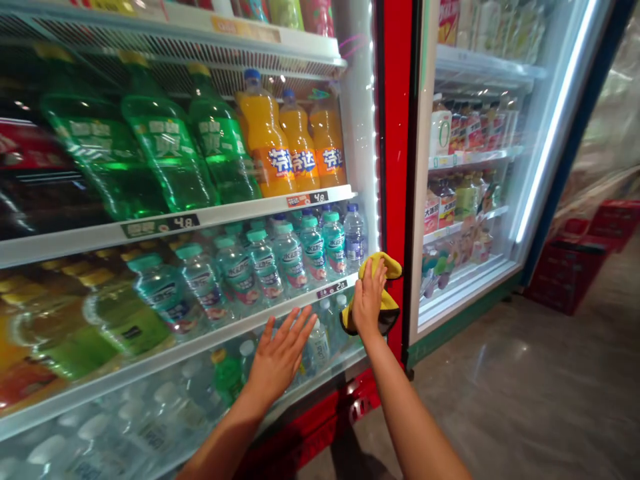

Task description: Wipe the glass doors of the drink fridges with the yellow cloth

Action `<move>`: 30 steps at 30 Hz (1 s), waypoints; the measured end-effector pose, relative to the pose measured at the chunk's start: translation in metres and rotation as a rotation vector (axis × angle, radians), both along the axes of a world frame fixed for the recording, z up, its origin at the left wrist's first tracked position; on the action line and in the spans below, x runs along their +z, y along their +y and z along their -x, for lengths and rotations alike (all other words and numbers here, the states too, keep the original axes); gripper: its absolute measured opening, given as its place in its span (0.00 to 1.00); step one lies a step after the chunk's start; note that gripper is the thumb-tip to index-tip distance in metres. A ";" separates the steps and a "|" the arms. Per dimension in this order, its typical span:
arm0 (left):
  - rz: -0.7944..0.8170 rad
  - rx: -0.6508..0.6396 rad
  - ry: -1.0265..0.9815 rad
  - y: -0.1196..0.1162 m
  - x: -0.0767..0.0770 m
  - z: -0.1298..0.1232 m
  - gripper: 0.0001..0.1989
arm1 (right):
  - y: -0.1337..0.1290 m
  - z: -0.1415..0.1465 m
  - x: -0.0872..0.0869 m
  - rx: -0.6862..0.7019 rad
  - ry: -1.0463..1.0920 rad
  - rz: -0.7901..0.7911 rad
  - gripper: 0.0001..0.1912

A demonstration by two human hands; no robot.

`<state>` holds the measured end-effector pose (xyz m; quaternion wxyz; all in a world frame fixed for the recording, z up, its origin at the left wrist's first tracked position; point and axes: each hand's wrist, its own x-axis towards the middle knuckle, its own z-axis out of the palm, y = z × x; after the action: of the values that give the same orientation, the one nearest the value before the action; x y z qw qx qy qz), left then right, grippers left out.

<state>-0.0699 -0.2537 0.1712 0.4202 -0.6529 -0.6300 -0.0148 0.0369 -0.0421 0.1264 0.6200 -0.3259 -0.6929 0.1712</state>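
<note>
My right hand [367,300] lies over a yellow cleaning cloth [389,301] with dark edging, pressing it flat at the right edge of the fridge's glass door, by the red frame. Parts of the cloth stick out past the fingers on both sides. To its left, my left hand [281,353] is spread with the palm toward the glass and holds nothing. Whether it touches the pane, I cannot tell. Behind the glass, close to both hands, are teal-capped drink bottles [290,257] and the white shelf edge [240,338].
Green bottles [165,143] and orange soda bottles [267,137] fill the shelf above. A red door frame [399,133] separates this fridge from a second lit fridge [470,160]. Red crates [567,273] stand at the far right on the grey floor [500,400].
</note>
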 end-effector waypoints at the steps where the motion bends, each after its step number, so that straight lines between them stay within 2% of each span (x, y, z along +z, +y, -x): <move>1: -0.004 0.008 0.008 -0.004 0.002 0.002 0.42 | -0.006 0.002 0.002 0.025 -0.042 -0.063 0.35; 5: -0.034 0.056 0.011 -0.022 0.004 0.011 0.40 | -0.017 0.003 -0.020 0.057 -0.074 -0.320 0.36; 7: -0.048 0.077 0.007 -0.032 0.004 0.015 0.39 | -0.015 0.004 -0.020 -0.006 0.021 -0.269 0.35; 8: -0.054 0.083 0.007 -0.038 0.005 0.017 0.39 | -0.015 0.006 -0.013 -0.037 0.068 -0.203 0.34; 10: -0.058 0.088 0.012 -0.049 0.008 0.022 0.39 | -0.020 0.015 0.015 -0.052 0.103 -0.101 0.32; 12: -0.061 0.090 0.019 -0.058 0.013 0.027 0.40 | -0.037 0.027 0.043 -0.015 0.054 -0.107 0.32; 14: -0.075 0.094 0.019 -0.066 0.016 0.030 0.40 | -0.060 0.036 0.054 0.030 -0.036 -0.192 0.33; 15: -0.084 0.096 0.017 -0.070 0.017 0.031 0.40 | -0.071 0.037 0.050 0.061 -0.089 -0.252 0.34; 17: -0.101 0.103 0.014 -0.078 0.018 0.033 0.39 | -0.085 0.032 0.029 0.143 -0.204 -0.394 0.37; 19: -0.113 0.117 0.013 -0.088 0.017 0.036 0.39 | -0.084 0.021 0.005 0.218 -0.300 -0.517 0.39; 21: -0.123 0.136 0.014 -0.100 0.017 0.041 0.39 | -0.074 0.015 -0.004 0.200 -0.296 -0.541 0.40; 22: -0.130 0.147 0.015 -0.107 0.017 0.043 0.39 | -0.069 0.016 0.001 0.162 -0.258 -0.519 0.40; 24: -0.146 0.170 0.011 -0.119 0.018 0.048 0.40 | -0.068 0.027 0.025 0.076 -0.160 -0.447 0.39; 27: -0.183 0.205 -0.020 -0.132 0.016 0.052 0.40 | -0.095 0.055 0.064 0.033 -0.124 -0.419 0.35; 28: -0.204 0.220 -0.036 -0.135 0.015 0.053 0.41 | -0.109 0.062 0.068 0.053 -0.156 -0.446 0.34; 30: -0.253 0.256 -0.070 -0.141 0.010 0.054 0.41 | -0.131 0.066 0.059 0.133 -0.263 -0.549 0.32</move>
<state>-0.1242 -0.3950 0.1815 0.4754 -0.5085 -0.7152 -0.0630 -0.0294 -0.1733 0.1859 0.5772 -0.1195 -0.8074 -0.0257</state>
